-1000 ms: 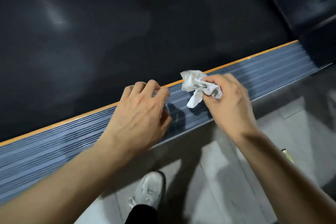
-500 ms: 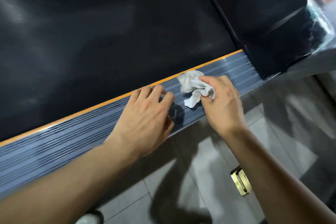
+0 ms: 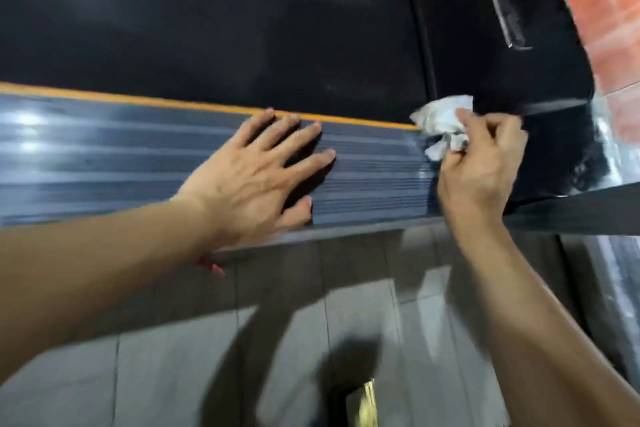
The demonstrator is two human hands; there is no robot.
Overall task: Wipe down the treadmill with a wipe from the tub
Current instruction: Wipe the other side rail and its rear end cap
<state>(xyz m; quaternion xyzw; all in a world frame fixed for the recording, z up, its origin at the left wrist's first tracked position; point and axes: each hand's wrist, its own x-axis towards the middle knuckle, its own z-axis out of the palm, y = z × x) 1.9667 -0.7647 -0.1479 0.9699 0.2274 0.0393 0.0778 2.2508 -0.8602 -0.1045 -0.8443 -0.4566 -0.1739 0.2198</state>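
Observation:
The treadmill's ribbed grey side rail (image 3: 104, 163) with an orange stripe runs across the view, below the black running belt (image 3: 207, 17). My left hand (image 3: 252, 177) lies flat on the rail, fingers spread and straight. My right hand (image 3: 478, 163) pinches a crumpled white wipe (image 3: 441, 118) at the rail's right end, where the rail meets the black motor cover (image 3: 502, 45). The wipe tub is not in view.
Grey tiled floor (image 3: 173, 357) lies below the rail, with a brass floor fitting (image 3: 363, 402) near the bottom edge. An orange-red wall (image 3: 606, 10) stands at the top right. A dark bar (image 3: 571, 215) crosses at the right, below the motor cover.
Both hands slid right along the rail. The wipe has reached the rail's end by the motor cover. My left hand's fingers went from curled to flat and spread. The view swung right.

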